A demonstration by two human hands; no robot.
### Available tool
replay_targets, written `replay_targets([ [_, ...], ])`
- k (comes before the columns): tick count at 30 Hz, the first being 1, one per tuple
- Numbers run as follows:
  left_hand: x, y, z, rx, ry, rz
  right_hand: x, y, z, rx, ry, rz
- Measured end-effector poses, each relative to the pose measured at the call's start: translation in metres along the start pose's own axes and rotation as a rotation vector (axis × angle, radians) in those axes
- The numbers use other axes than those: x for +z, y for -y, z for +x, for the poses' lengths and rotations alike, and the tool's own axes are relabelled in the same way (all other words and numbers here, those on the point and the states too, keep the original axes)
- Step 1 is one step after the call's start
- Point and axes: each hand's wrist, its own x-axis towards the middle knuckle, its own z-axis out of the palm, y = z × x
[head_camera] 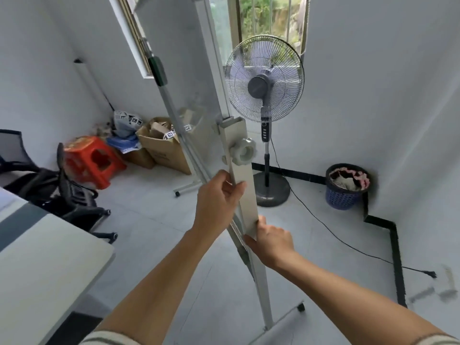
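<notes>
A whiteboard on a wheeled metal stand (189,78) fills the centre, seen from its edge. Its grey upright post (239,175) carries a round plastic knob (242,151). My left hand (219,192) grips the post just below the knob, fingers wrapped round its left edge. My right hand (271,241) holds the lower end of the same post, thumb on its face. A pole with a green sleeve (156,70) leans along the board's left side.
A standing fan (263,80) is right behind the board, its cord (348,242) trailing across the floor to the right. A blue waste basket (346,188) sits by the right wall. Cardboard boxes (159,145), a red stool (94,160), an office chair (67,192) and a table (49,252) stand at left.
</notes>
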Motion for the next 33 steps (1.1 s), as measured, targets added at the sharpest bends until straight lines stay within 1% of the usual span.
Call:
replay_targets([
  [4, 0.003, 0.007, 0.031, -0.065, -0.038, 0.02, -0.003, 0.004, 0.038, -0.035, 0.02, 0.004],
  [8, 0.009, 0.016, 0.064, -0.086, -0.037, 0.028, -0.007, 0.005, 0.077, -0.065, 0.02, -0.003],
  [16, 0.036, 0.035, 0.138, -0.039, -0.059, 0.019, -0.017, -0.009, 0.153, -0.099, -0.001, -0.026],
  [20, 0.062, 0.027, 0.181, 0.007, -0.062, 0.036, -0.031, -0.031, 0.192, -0.067, -0.02, -0.045],
  [27, 0.118, 0.008, 0.239, 0.024, -0.044, 0.028, -0.053, -0.083, 0.245, 0.001, -0.023, -0.018],
  [33, 0.173, -0.022, 0.285, 0.048, -0.026, 0.048, -0.079, -0.14, 0.288, 0.0, -0.019, -0.005],
])
